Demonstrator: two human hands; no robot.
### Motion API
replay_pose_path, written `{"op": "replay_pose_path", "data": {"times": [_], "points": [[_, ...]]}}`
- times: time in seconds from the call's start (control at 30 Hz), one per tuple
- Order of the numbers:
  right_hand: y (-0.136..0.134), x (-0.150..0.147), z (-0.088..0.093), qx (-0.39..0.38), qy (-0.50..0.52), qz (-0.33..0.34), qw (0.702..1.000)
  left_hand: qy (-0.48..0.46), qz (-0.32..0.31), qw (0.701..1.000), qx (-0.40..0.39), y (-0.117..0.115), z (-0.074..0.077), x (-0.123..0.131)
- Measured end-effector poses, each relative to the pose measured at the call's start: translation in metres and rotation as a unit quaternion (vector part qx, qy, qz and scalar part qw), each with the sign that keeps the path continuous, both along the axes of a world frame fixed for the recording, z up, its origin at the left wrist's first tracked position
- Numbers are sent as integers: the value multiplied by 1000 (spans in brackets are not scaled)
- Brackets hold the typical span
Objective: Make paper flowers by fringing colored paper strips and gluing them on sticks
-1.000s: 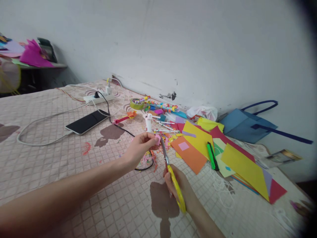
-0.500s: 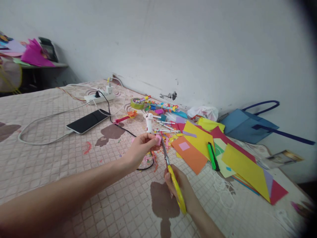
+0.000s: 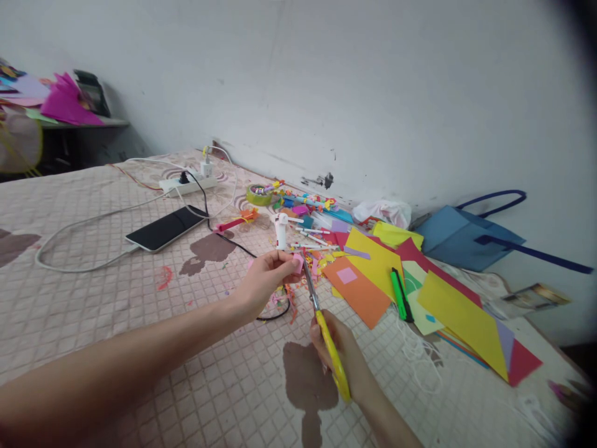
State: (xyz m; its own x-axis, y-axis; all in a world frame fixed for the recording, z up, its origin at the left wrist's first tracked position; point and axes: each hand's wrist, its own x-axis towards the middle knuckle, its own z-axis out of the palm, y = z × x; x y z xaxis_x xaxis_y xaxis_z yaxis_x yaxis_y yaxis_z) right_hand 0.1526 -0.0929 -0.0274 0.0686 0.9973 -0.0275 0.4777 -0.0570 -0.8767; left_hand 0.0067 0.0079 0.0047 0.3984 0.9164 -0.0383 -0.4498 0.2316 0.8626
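Between the thumb and fingers of my left hand (image 3: 275,274) is a small piece of pink paper (image 3: 297,264). My right hand (image 3: 338,345) is wrapped round the yellow handles of a pair of scissors (image 3: 332,348). The metal blades point up and away, with their tips right at the pink paper's edge; whether they touch it I cannot tell. Just beyond my hands stands a white glue gun (image 3: 280,231). Coloured paper scraps and several white sticks lie around it. On an orange sheet (image 3: 359,298) to the right rests a small pink square (image 3: 346,275).
A green cutter (image 3: 402,295) lies among yellow (image 3: 466,317) and red sheets on the right, with a blue bag (image 3: 466,233) behind. At left are a phone (image 3: 166,229) on a cable and a power strip (image 3: 189,184). Green tape (image 3: 259,195) sits near the wall.
Almost nothing differs. Both hands, the pink paper and the scissors stay in nearly the same place.
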Motion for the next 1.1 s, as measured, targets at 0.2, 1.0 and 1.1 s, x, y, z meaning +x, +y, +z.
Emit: {"op": "replay_pose_path", "data": {"times": [0.2,1.0,1.1], "points": [[0,-1,0,-1,13,-11,1000,-1,-10,1000,16,2,-1,-1],[1,5,-10,-30,125,-29,991,35,-82,995,36,15,-1,-9],[2,5,-9,-26,179,-40,983,56,-93,993,46,12,-1,-8]]}}
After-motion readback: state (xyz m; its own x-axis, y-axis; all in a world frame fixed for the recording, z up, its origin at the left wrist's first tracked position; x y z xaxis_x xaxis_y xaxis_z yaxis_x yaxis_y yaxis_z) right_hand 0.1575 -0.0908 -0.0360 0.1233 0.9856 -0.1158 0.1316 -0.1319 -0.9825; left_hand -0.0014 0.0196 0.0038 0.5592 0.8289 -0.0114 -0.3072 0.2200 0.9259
